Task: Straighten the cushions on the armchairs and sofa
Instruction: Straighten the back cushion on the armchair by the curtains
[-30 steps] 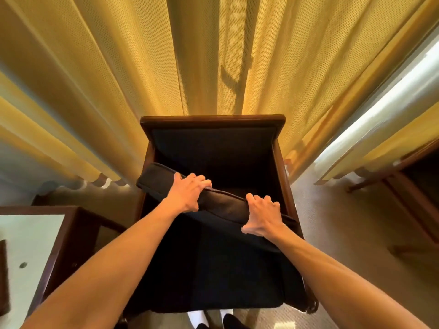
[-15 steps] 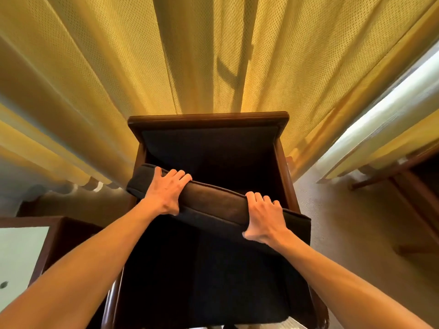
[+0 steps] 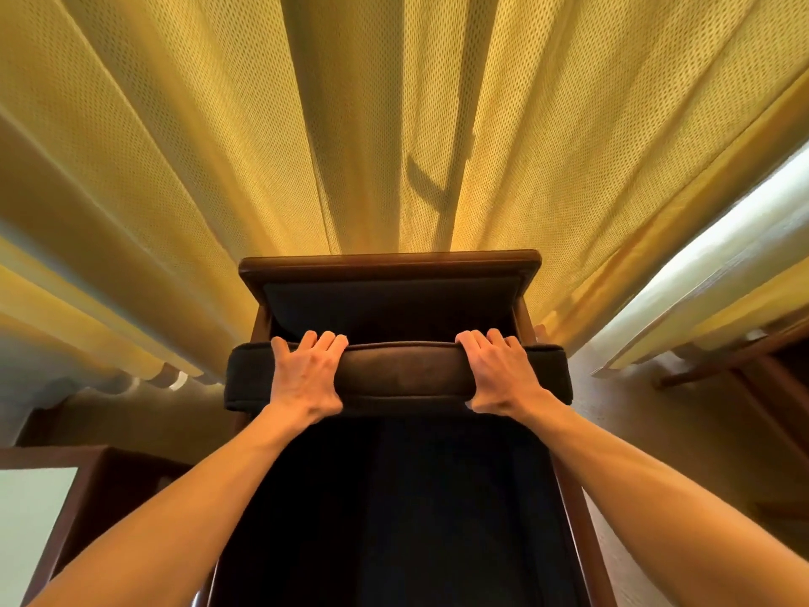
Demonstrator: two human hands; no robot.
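Over the armchair (image 3: 389, 267), between the two wooden arms, both hands have the dark seat cushion (image 3: 400, 374) raised by one edge, up in front of the backrest.

Left to right:
- Side table (image 3: 94, 484) at far left, well apart from the action, not a factor.
- Left hand (image 3: 306, 378): closed around the cushion edge, fingers curled over the top, thumb hidden underneath. Firm grip as far as I can judge.
- Cushion: long axis runs left-right, roughly level, square to the chair back. The held edge faces up and toward the camera; the rest of the slab drops away below the hands into shadow, can't read how it sits on the base. Both ends stick out past the chair arms.
- Right hand (image 3: 499, 378): same wrap, closed on the edge, fingers over the top.
- Yellow curtain (image 3: 394, 124) hangs right behind the backrest.

Risks, my read:
- Ends overhang the frame, so lowering it straight could hang a corner on an arm rail and leave it cocked.
- Uneven push from one hand would skew it.
- Shoving it hard against the back could nudge the chair into the curtain.
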